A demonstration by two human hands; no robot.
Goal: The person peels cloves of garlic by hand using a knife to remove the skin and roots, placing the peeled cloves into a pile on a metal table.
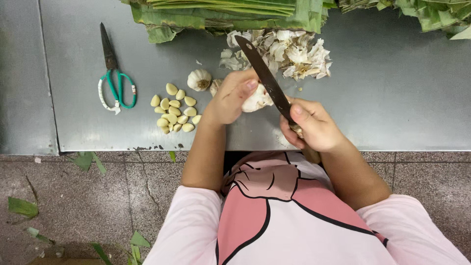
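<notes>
My left hand grips a white garlic bulb just above the near edge of the grey metal table. My right hand is closed around the wooden handle of a long dark knife, whose blade lies against the bulb and points away to the upper left. A pile of several peeled cloves lies left of my left hand. A whole garlic bulb sits just beyond the cloves. Another bulb is partly hidden behind my left hand.
A heap of papery garlic skins lies behind the knife. Stacked green leaves line the table's far edge. Scissors with green and white handles rest at the left. Leaf scraps litter the stone floor.
</notes>
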